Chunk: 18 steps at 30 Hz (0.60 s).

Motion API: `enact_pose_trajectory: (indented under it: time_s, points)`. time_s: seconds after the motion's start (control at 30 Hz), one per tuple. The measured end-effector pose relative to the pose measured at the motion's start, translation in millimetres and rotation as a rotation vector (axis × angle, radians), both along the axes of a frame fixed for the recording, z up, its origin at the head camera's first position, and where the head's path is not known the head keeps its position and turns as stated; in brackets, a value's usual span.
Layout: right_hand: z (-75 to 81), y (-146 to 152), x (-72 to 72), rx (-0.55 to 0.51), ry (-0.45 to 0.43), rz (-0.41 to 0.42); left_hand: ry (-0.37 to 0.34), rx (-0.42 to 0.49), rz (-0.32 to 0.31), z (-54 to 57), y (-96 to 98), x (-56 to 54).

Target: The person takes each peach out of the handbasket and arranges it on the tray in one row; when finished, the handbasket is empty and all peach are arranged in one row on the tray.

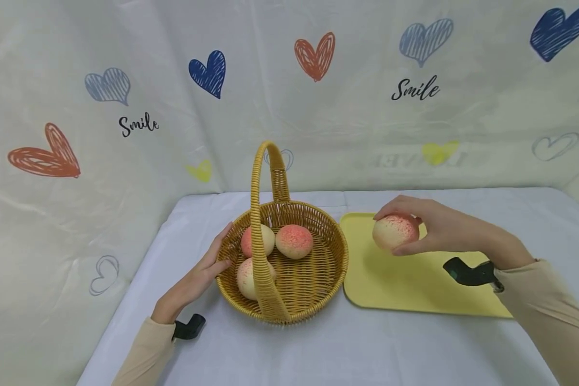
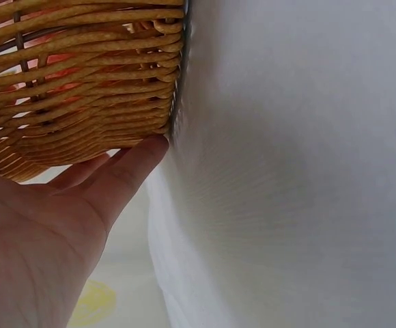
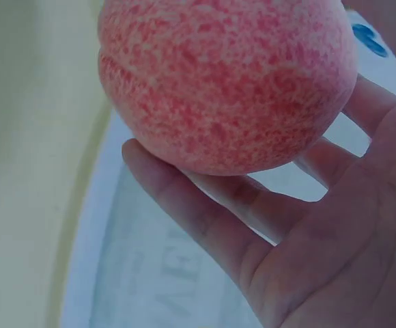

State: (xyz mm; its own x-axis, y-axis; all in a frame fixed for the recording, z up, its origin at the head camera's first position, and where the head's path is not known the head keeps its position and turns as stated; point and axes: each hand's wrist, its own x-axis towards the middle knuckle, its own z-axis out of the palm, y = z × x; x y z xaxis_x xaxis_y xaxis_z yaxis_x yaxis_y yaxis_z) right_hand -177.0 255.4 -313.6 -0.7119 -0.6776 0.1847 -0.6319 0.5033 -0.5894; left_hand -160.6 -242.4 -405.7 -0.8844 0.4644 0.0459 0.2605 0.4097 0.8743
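Note:
A peach [image 1: 393, 232], pink and cream, is pinched between the thumb and fingers of my right hand [image 1: 446, 228], raised over the yellow tray [image 1: 415, 287]. Its speckled pink side fills the top of the right wrist view, with fingers curving under the peach [image 3: 225, 89]. My left hand [image 1: 198, 279] rests against the left side of a round wicker basket [image 1: 313, 273] with a tall handle. In the left wrist view, fairly straight fingers touch the woven wall [image 2: 95, 102] near its base. Three peaches lie inside; one is the pink peach [image 1: 294, 241]. The handle partly covers the other two.
Both basket and tray stand on a table with a white cloth [image 1: 338, 348], the tray right of the basket. Behind hangs a pale curtain [image 1: 270, 107] printed with hearts and words. A black strap-on device [image 1: 190, 327] sits at the left wrist, another device [image 1: 468, 272] at the right.

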Motion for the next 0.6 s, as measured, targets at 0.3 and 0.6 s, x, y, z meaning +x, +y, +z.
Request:
enact_pose_trajectory:
  time_s: [0.3,0.6]
  points:
    - [-36.6,-27,-16.1,0.104,0.01,0.06,-0.015,0.012,-0.005,-2.5,1.7,-2.0]
    - [-50.8,-49,-28.0,0.135,0.02,0.047,0.001,-0.006,0.008,-0.4,0.6,0.6]
